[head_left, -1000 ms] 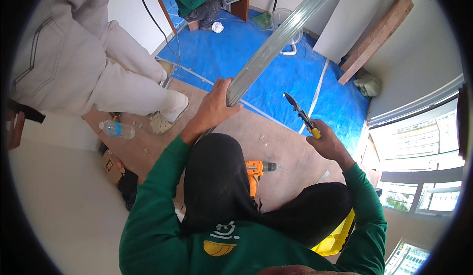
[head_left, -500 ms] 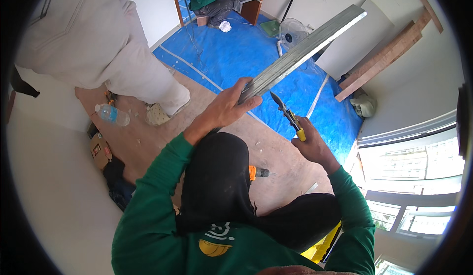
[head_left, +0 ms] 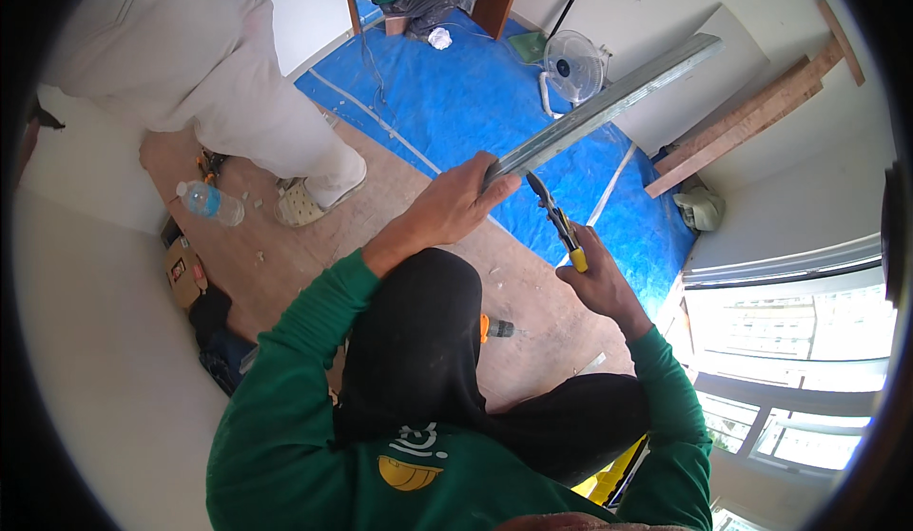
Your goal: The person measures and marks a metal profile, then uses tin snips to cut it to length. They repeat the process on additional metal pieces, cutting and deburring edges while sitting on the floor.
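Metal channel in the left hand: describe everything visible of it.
The metal channel is long, straight and silvery-grey, apparently galvanised, with lengthwise ridges. The left hand grips its lower part, hiding where it ends; the rest slants upward and rightward across the picture. The tip of the snips appears close to its edge; contact is unclear.

The view looks out from the person's head, through the left of two cameras worn side by side, steeply down and forward. Nearest lie the green shirt and black trousers, seen from above. The left hand and right hand stand a little farther out, around the middle. Beyond, it reaches across the blue sheet to the fan by the far wall. The fisheye lens bends the windows at the right.
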Action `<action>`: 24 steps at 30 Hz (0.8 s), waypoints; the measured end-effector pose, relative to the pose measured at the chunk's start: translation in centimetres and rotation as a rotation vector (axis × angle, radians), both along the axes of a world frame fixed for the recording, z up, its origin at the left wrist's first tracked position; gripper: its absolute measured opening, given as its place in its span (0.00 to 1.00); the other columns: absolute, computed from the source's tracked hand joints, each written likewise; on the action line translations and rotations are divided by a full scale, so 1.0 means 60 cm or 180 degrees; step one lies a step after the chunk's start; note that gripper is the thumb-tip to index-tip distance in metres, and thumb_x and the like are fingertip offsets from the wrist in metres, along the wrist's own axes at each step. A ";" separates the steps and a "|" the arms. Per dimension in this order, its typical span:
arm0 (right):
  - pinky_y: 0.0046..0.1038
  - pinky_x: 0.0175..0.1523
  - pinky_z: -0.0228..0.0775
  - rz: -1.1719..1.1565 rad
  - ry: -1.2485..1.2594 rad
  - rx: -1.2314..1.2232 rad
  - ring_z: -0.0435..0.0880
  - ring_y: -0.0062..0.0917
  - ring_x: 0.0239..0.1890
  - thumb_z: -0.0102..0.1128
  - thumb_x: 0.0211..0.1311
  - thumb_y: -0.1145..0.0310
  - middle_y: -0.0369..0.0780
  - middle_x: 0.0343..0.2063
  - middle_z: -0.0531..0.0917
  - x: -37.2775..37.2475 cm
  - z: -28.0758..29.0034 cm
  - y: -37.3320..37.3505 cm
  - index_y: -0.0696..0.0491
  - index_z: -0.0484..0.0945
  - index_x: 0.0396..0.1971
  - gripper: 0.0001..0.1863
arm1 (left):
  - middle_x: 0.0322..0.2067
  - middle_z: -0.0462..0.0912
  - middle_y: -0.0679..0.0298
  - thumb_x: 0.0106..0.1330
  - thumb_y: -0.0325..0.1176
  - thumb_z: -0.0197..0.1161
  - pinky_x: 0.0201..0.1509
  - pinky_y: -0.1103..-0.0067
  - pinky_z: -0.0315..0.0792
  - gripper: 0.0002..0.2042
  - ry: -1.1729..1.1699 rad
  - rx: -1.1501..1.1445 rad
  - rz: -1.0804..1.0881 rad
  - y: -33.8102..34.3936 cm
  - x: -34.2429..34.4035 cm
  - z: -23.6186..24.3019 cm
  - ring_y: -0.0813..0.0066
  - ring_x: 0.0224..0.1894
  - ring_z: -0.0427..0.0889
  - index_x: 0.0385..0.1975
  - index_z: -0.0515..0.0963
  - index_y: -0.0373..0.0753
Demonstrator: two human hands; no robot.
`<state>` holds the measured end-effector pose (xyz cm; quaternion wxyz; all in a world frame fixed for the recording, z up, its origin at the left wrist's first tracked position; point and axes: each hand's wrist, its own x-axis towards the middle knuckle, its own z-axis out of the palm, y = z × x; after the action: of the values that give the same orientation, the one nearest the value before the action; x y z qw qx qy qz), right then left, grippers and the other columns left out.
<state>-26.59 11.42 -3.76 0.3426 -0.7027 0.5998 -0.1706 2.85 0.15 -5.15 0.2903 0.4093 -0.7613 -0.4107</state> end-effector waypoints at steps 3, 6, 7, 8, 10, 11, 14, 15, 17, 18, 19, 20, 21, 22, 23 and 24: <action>0.46 0.73 0.69 0.0024 0.0027 -0.0008 0.77 0.53 0.67 0.67 0.63 0.66 0.55 0.63 0.75 0.009 0.003 -0.003 0.63 0.63 0.76 0.43 | 0.28 0.79 0.51 0.81 0.70 0.48 0.37 0.62 0.75 0.36 -0.0103 -0.0113 0.0120 0.001 -0.006 0.003 0.50 0.33 0.84 0.47 0.75 0.33; 0.46 0.74 0.69 -0.0020 0.0067 0.0121 0.76 0.53 0.68 0.68 0.64 0.65 0.55 0.64 0.74 0.018 0.012 -0.004 0.64 0.62 0.77 0.43 | 0.26 0.79 0.52 0.81 0.72 0.48 0.35 0.61 0.75 0.37 -0.0180 -0.0206 0.0193 0.003 -0.008 0.006 0.50 0.30 0.84 0.46 0.75 0.34; 0.46 0.74 0.69 -0.0047 0.0085 0.0180 0.76 0.53 0.68 0.68 0.64 0.64 0.55 0.65 0.74 0.021 0.017 -0.004 0.64 0.62 0.77 0.43 | 0.25 0.79 0.53 0.80 0.72 0.48 0.34 0.61 0.75 0.37 -0.0182 -0.0209 0.0210 0.004 -0.008 0.006 0.51 0.30 0.84 0.46 0.75 0.34; 0.46 0.74 0.69 -0.0066 0.0125 0.0206 0.76 0.53 0.69 0.68 0.65 0.64 0.56 0.65 0.74 0.024 0.021 -0.002 0.64 0.62 0.77 0.43 | 0.25 0.79 0.53 0.80 0.72 0.48 0.34 0.61 0.75 0.37 -0.0185 -0.0212 0.0223 0.004 -0.008 0.007 0.51 0.30 0.83 0.45 0.75 0.34; 0.46 0.74 0.69 -0.0099 0.0226 0.0219 0.76 0.54 0.69 0.69 0.65 0.63 0.56 0.65 0.74 0.029 0.027 0.003 0.65 0.62 0.77 0.44 | 0.25 0.80 0.53 0.81 0.72 0.48 0.34 0.62 0.76 0.37 -0.0194 -0.0317 0.0278 0.005 -0.009 0.007 0.51 0.30 0.84 0.45 0.75 0.35; 0.46 0.74 0.69 -0.0095 0.0253 0.0231 0.76 0.54 0.68 0.69 0.66 0.63 0.57 0.64 0.74 0.031 0.029 0.005 0.65 0.62 0.76 0.43 | 0.26 0.80 0.53 0.81 0.72 0.48 0.34 0.62 0.76 0.37 -0.0195 -0.0353 0.0296 0.005 -0.009 0.006 0.51 0.30 0.84 0.45 0.75 0.35; 0.46 0.71 0.71 -0.0084 0.0377 0.0082 0.77 0.54 0.65 0.69 0.66 0.65 0.56 0.61 0.75 0.032 0.029 0.012 0.64 0.62 0.75 0.42 | 0.27 0.83 0.44 0.81 0.71 0.48 0.37 0.54 0.79 0.36 -0.0106 -0.0270 0.0162 0.004 -0.011 0.004 0.38 0.33 0.86 0.43 0.74 0.33; 0.46 0.69 0.71 -0.0071 0.0412 -0.0002 0.78 0.54 0.63 0.69 0.66 0.66 0.55 0.59 0.76 0.030 0.027 0.013 0.63 0.62 0.75 0.40 | 0.26 0.82 0.44 0.81 0.71 0.48 0.37 0.54 0.79 0.37 -0.0128 -0.0293 0.0144 0.003 -0.011 0.002 0.38 0.33 0.86 0.43 0.74 0.33; 0.46 0.67 0.71 0.0007 0.0450 -0.0190 0.79 0.53 0.60 0.68 0.66 0.69 0.54 0.57 0.76 0.024 0.020 0.012 0.62 0.63 0.73 0.38 | 0.26 0.82 0.43 0.81 0.71 0.47 0.37 0.54 0.79 0.37 -0.0133 -0.0311 0.0099 0.001 -0.012 -0.002 0.38 0.33 0.87 0.42 0.75 0.32; 0.46 0.67 0.71 0.0068 0.0447 -0.0315 0.79 0.53 0.60 0.68 0.66 0.71 0.54 0.56 0.76 0.021 0.016 0.010 0.62 0.64 0.72 0.37 | 0.25 0.82 0.44 0.81 0.71 0.47 0.37 0.55 0.79 0.38 -0.0112 -0.0346 0.0116 0.000 -0.012 -0.005 0.39 0.33 0.87 0.42 0.75 0.32; 0.46 0.66 0.71 0.0087 0.0465 -0.0365 0.79 0.53 0.59 0.67 0.66 0.72 0.54 0.56 0.76 0.018 0.012 0.007 0.62 0.64 0.71 0.35 | 0.25 0.82 0.44 0.81 0.72 0.46 0.36 0.55 0.79 0.38 -0.0094 -0.0381 0.0131 -0.001 -0.012 -0.008 0.39 0.33 0.87 0.42 0.75 0.32; 0.47 0.66 0.72 0.0151 0.0403 -0.0500 0.79 0.54 0.60 0.65 0.65 0.73 0.55 0.56 0.76 0.015 0.008 0.004 0.62 0.64 0.70 0.34 | 0.24 0.82 0.45 0.81 0.72 0.46 0.36 0.55 0.79 0.39 -0.0057 -0.0381 0.0129 -0.001 -0.012 -0.012 0.40 0.33 0.87 0.42 0.75 0.31; 0.48 0.66 0.73 0.0182 0.0362 -0.0524 0.79 0.56 0.60 0.64 0.64 0.74 0.56 0.56 0.76 0.013 0.004 0.001 0.63 0.65 0.68 0.33 | 0.24 0.82 0.47 0.80 0.72 0.46 0.34 0.58 0.78 0.39 -0.0081 -0.0401 0.0129 -0.002 -0.011 -0.015 0.44 0.31 0.87 0.43 0.76 0.32; 0.48 0.67 0.73 0.0103 0.0395 -0.0392 0.79 0.57 0.60 0.62 0.64 0.75 0.57 0.56 0.75 0.012 0.000 0.000 0.64 0.65 0.67 0.32 | 0.24 0.81 0.50 0.80 0.73 0.47 0.33 0.61 0.78 0.39 -0.0083 -0.0363 0.0109 -0.001 -0.010 -0.018 0.48 0.29 0.86 0.44 0.76 0.33; 0.47 0.66 0.73 0.0113 0.0503 -0.0376 0.80 0.57 0.59 0.60 0.61 0.79 0.56 0.54 0.76 0.011 -0.004 -0.002 0.62 0.66 0.65 0.31 | 0.24 0.81 0.52 0.79 0.74 0.47 0.31 0.65 0.77 0.39 -0.0076 -0.0352 0.0092 -0.002 -0.010 -0.022 0.52 0.27 0.86 0.45 0.76 0.33; 0.47 0.66 0.73 0.0075 0.0448 -0.0253 0.80 0.56 0.59 0.60 0.61 0.79 0.56 0.54 0.76 0.010 -0.008 -0.004 0.62 0.66 0.65 0.30 | 0.24 0.81 0.52 0.79 0.74 0.47 0.31 0.65 0.77 0.39 -0.0094 -0.0327 0.0093 -0.002 -0.009 -0.025 0.52 0.28 0.86 0.45 0.77 0.33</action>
<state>-25.99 11.17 -4.27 0.2735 -0.7330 0.6068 -0.1404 2.31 0.01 -6.67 0.3056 0.4110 -0.7795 -0.3607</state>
